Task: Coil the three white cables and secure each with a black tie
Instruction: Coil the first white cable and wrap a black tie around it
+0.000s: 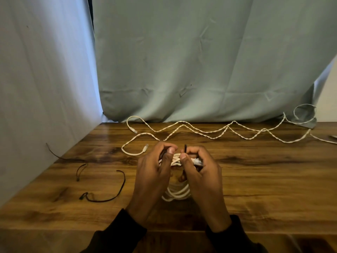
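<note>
Between your left hand (155, 167) and right hand (198, 168), both grips clamped on the first coiled cable (177, 194) and its black tie (185, 149), fastening looks unfinished, with two loose cables (200, 131) beyond your grip and two spare ties (109, 196) left.

- Wood-grain bench (264, 179), dark brown, glossy; glare patches toward far edge.
- Pale green cloth backdrop (191, 61) hanging behind, creased, bottom hem bunched on far edge of bench.
- Lighter blue-white sheet (45, 79) down left side, overlapping backdrop at a vertical seam.
- Strip of plain wall (328, 92) showing at far right, past backdrop edge.
- Small grey item (333, 137) at right edge of bench, cropped, unidentifiable.
</note>
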